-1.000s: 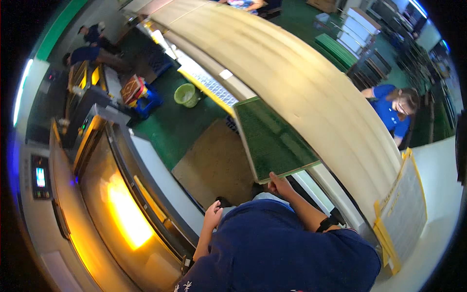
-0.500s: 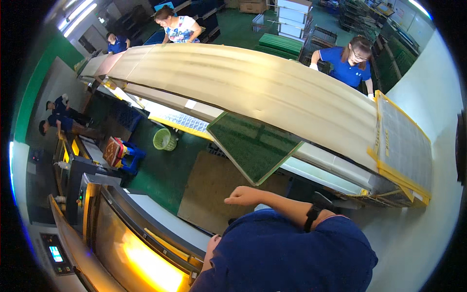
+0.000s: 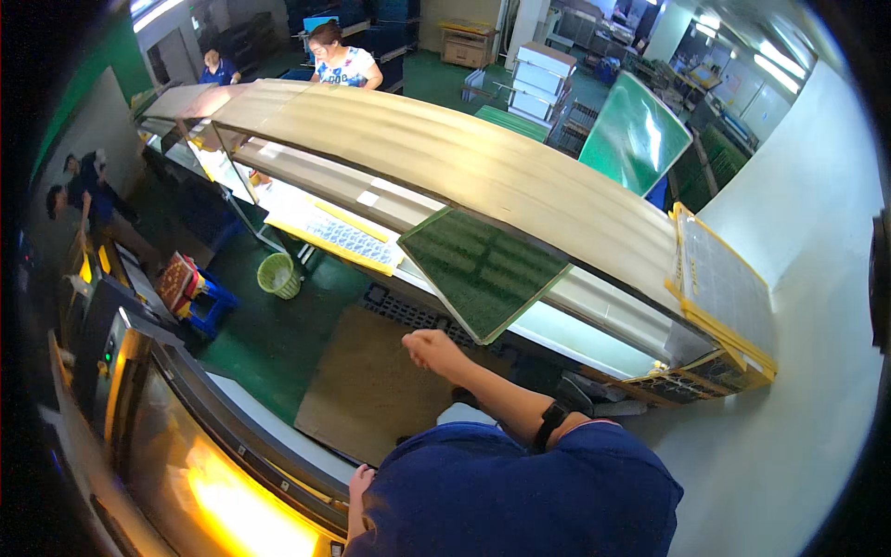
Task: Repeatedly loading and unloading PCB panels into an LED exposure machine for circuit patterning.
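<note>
My right hand (image 3: 434, 355) is out in front of my body with its fingers curled in. Nothing shows in it. It hangs over a brown board on the floor, near the lower corner of a dark green framed panel (image 3: 487, 274) that slants down from the long bench. My left hand (image 3: 360, 483) is low beside the dark edge of the glowing machine (image 3: 232, 506); most of its fingers are hidden, and whether it touches the edge I cannot tell.
A long bench (image 3: 418, 139) with a pale top curves across the view. Behind it a glossy green panel (image 3: 636, 135) stands raised. Yellow-edged frames (image 3: 719, 288) lean at its right end. A green basket (image 3: 278, 276) and a blue stool (image 3: 212, 306) stand left. People work at the far end.
My view has shifted. A glossy green panel now stands up behind the bench, where a co-worker in blue was visible; that person is mostly hidden. My right hand stays curled before me.
</note>
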### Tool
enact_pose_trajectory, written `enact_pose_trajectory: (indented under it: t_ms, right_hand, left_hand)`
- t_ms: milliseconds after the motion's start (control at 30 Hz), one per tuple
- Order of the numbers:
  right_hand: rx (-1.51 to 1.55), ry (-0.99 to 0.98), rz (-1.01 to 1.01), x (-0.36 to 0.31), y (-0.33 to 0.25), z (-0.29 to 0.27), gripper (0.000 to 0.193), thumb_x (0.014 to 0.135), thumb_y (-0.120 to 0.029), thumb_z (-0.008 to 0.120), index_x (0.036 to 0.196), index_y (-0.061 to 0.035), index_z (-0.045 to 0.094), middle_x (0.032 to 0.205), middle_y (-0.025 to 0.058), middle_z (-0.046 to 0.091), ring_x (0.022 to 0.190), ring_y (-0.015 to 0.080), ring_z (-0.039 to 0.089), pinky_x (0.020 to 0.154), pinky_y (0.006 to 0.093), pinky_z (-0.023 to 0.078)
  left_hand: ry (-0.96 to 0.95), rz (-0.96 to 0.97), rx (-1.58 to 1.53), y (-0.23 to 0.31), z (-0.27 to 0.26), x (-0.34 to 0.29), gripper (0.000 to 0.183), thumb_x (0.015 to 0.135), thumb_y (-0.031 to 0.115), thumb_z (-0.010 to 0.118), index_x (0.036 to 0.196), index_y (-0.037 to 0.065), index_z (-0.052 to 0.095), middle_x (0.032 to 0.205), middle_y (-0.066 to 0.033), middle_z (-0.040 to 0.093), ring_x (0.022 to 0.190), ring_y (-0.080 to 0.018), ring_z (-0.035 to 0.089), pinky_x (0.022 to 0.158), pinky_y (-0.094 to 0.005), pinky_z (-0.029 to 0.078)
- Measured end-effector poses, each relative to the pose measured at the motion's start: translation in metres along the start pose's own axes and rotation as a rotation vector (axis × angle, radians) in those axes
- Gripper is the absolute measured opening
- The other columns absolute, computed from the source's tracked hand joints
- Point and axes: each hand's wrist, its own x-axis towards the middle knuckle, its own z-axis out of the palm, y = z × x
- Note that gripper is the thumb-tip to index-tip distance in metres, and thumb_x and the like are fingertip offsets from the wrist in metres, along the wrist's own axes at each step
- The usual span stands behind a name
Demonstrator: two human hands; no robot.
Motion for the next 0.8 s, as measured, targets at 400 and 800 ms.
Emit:
enact_pose_trajectory:
  t_ms: [400, 800]
  right_hand:
    - [0.715, 0.365, -0.617, 0.030, -0.030, -0.087, 0.068, 0.096, -0.057, 0.051, 0.145, -0.0136, 0.031, 0.138, 0.0107, 0.047, 0.112, 0.0269, 0.058, 0.091, 0.0412, 0.049]
    - [0.733, 0.245, -0.230, 0.063, -0.101, -0.054, 0.024, 0.095, -0.010, 0.057, 0.115, 0.0033, 0.054, 0.104, 0.0127, 0.066, 0.080, 0.0240, 0.068, 0.071, 0.0394, 0.058]
  left_hand:
    - [0.234, -0.053, -0.349, 0.037, -0.003, -0.019, 0.047, 0.092, 0.017, 0.063, 0.131, -0.007, 0.052, 0.116, -0.0174, 0.067, 0.106, -0.0219, 0.064, 0.090, -0.0325, 0.051]
    - [0.097, 0.089, -0.523, 0.238, -0.012, 0.041, 0.045, 0.096, 0.017, 0.058, 0.136, -0.003, 0.051, 0.128, -0.0130, 0.062, 0.114, -0.0209, 0.061, 0.094, -0.0296, 0.048]
